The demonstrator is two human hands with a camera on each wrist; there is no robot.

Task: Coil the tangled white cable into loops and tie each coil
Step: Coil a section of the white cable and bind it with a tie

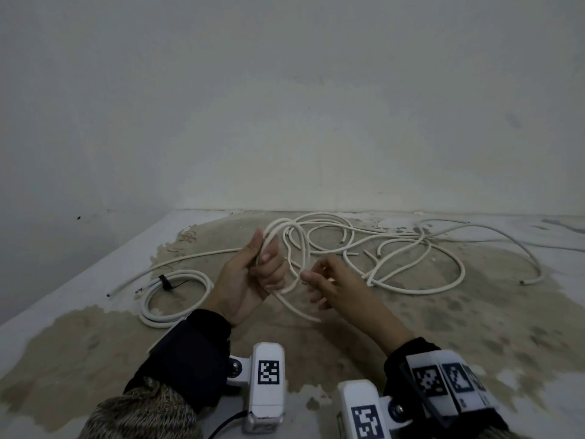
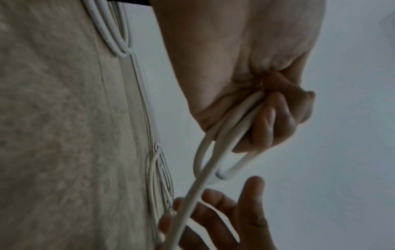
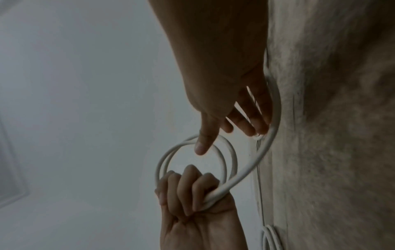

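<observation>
So far one coil (image 1: pixel 177 296) lies finished on the floor (image 1: pixel 411 343) at the left, cinched with a dark tie (image 1: pixel 166 282). The left hand (image 1: pixel 250 280) is clenched round a couple of fresh loops (image 1: pixel 285 245) of the white cable (image 1: pixel 395 258), while the right hand (image 1: pixel 335 286), fingers loosely spread, holds nothing. Most of the cable sprawls tangled by the wall; I'd judge well over half is left.

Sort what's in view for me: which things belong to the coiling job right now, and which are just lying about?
In the job:
- loops gripped in the left hand
- right hand, fingers spread, at the trailing strand
- tangled cable on the floor, still to coil
- finished coil with its black tie

Lying about:
- stained floor
- wall
</observation>
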